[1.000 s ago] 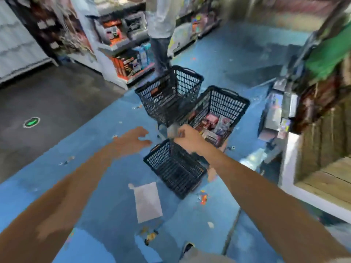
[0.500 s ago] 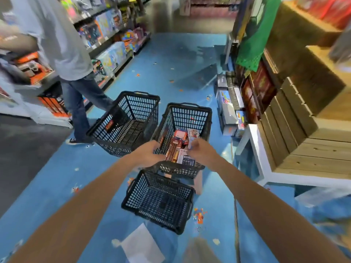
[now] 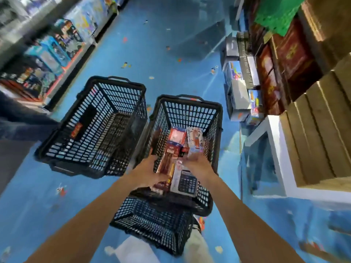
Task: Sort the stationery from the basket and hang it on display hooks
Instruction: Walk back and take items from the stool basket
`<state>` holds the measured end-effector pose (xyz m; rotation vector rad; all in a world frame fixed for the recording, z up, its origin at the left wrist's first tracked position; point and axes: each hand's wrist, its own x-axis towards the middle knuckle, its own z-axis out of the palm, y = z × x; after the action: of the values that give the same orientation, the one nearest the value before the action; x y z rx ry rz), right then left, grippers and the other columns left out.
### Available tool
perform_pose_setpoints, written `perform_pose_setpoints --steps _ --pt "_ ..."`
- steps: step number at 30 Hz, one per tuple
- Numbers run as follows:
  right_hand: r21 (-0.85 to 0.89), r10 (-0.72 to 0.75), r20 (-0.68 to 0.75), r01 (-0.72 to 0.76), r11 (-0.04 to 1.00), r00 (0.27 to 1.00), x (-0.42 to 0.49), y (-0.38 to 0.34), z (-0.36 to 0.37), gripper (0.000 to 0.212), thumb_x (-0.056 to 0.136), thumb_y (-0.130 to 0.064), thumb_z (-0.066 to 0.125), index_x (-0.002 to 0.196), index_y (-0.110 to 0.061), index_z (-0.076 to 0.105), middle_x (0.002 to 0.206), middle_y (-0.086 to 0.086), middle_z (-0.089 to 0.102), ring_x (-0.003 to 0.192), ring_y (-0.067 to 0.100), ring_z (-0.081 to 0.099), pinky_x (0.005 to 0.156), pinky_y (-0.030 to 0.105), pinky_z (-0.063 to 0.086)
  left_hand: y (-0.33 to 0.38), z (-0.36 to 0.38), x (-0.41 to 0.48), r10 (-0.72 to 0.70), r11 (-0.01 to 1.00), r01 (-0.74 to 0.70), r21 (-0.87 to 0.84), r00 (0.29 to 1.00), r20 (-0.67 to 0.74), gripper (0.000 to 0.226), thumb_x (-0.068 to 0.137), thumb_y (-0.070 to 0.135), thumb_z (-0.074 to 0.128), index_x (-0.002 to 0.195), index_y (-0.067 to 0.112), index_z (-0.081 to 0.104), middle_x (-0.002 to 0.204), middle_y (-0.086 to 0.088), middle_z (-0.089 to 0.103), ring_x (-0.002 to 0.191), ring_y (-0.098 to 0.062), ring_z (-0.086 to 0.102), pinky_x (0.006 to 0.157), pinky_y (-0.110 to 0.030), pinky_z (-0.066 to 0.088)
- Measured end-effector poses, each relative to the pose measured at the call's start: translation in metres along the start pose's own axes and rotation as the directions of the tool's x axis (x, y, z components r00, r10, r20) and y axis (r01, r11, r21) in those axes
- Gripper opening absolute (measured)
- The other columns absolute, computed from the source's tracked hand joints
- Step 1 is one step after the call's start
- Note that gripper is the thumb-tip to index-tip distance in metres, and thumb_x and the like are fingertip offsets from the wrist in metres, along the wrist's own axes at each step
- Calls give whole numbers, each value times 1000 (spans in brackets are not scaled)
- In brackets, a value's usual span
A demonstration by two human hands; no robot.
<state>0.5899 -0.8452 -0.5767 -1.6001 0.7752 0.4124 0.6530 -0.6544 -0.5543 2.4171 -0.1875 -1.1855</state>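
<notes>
Ideally I lift the pencil pack (image 3: pixel 164 164) gripped in my left hand (image 3: pixel 149 174) straight up; my right hand (image 3: pixel 198 165) reads unclear.

A glossy blue floor (image 3: pixel 171 54), flecked with small colourful scraps, runs between blurred shelves (image 3: pixel 57 40) of boxed toys on the left and stacked wooden crates (image 3: pixel 313 139) on a white stand (image 3: pixel 274 130) on the right. Boxes (image 3: pixel 237 103) line the floor beside the crates, and a green cloth (image 3: pixel 275 14) hangs above.
</notes>
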Motion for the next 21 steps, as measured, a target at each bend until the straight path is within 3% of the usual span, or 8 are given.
perform_pose_setpoints --steps 2,3,4,5,8,11,15,21 --pt "-17 11 -9 -11 1000 1000 49 18 8 26 79 -31 72 65 -13 59 99 10 74 101 31 67 93 47 52 0 7 38 -57 997 57 -45 998 -5 79 90 36 79 154 16 38 154 -8 42 139 -24 45 107 -28 38" --pt "-29 38 -9 -39 999 999 71 30 13 25 77 -31 72 66 -15 57 109 15 73 107 32 66 93 46 53 -3 15 58 -72 995 71 -65 997 -15 48 90 29 79 131 21 55 130 -6 56 119 -19 57 96 -23 42" --pt "-22 69 21 -69 997 997 95 46 17 20 79 -26 73 72 -14 58 116 20 70 109 33 65 86 39 52 -1 22 72 -48 995 47 -89 999 -1 26 90 21 80 100 28 57 103 -1 57 93 -12 58 83 -23 45" --pt "0 110 29 -110 994 994 110 54 21 13 82 -18 73 83 -11 62 122 22 67 108 32 65 75 32 50 -6 31 92 -42 996 43 -79 999 8 36 88 15 80 86 32 49 90 2 53 80 -10 53 77 -25 47" --pt "134 208 50 -213 968 977 136 63 32 30 83 -7 74 108 -9 57 115 15 59 83 20 68 58 27 58 -28 54 138 -64 991 63 -122 998 -1 52 77 19 88 119 24 56 110 2 61 104 -16 62 88 -25 54" --pt "140 236 80 -245 959 969 156 71 45 32 91 8 63 118 -4 52 90 8 56 67 17 66 45 23 53 -93 100 212 -103 981 102 -168 995 3 96 51 56 89 136 33 51 121 2 63 112 -20 64 97 -43 57" --pt "136 219 40 -222 966 975 180 73 63 31 78 -9 74 105 -16 62 97 4 69 90 27 71 84 52 61 -111 121 239 -115 988 107 -115 991 -62 97 50 59 83 136 36 46 121 1 59 109 -23 63 95 -47 57" --pt "135 186 -9 -183 974 983 200 85 85 23 78 -22 74 101 -22 69 94 -4 76 93 20 72 95 51 56 -51 100 201 -134 978 161 129 971 -199 71 82 21 78 140 8 39 135 -19 44 118 -38 56 100 -45 50"
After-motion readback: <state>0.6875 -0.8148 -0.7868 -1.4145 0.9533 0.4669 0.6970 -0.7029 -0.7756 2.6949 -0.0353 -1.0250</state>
